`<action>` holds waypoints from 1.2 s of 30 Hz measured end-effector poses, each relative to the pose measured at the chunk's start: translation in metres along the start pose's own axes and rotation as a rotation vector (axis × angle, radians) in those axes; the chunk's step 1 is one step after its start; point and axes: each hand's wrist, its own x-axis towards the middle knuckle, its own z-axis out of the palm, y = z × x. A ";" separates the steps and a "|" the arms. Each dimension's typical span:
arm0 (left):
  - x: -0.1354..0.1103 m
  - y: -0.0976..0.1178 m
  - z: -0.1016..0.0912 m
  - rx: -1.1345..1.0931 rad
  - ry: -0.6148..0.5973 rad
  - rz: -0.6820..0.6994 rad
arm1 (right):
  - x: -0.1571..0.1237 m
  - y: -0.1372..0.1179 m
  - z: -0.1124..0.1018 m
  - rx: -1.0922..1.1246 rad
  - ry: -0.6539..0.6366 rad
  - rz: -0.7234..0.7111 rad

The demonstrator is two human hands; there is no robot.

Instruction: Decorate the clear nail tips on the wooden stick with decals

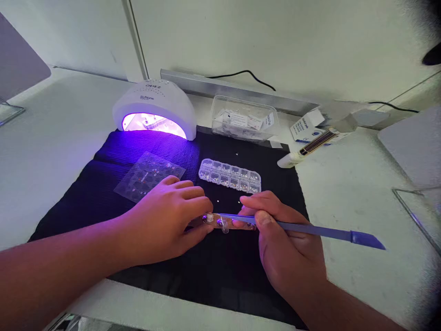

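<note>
A narrow brown strip [234, 224] with shiny round mounts and clear nail tips lies across the black cloth [193, 271]. At its left end, my left hand [175, 216] is closed with thumb and fingertips pinching the strip beside a clear nail tip [210, 218]. Another clear nail tip [225, 225] hangs tilted near the middle. In my right hand [289, 243], thumb and fingers grip a slim bluish-purple tool [317, 230] with a slanted wide end. Its thin point reaches left over the strip, close to the left nail tip. My right fingers partly cover the strip's right end.
A lit nail lamp [155, 105] stands at the back left, near a clear sticker sheet [146, 177]. Behind my hands lies a compartment case [230, 174] of small gems. Further back are a plastic tub [243, 117], a small box [306, 126] and a white tube [291, 158].
</note>
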 end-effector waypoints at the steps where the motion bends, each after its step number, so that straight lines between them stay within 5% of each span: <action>1: 0.000 0.000 0.000 -0.005 -0.004 -0.004 | 0.000 -0.001 0.000 -0.001 0.000 0.004; 36: 0.002 -0.001 0.003 -0.035 0.015 -0.033 | -0.002 0.002 -0.004 -0.122 -0.073 0.038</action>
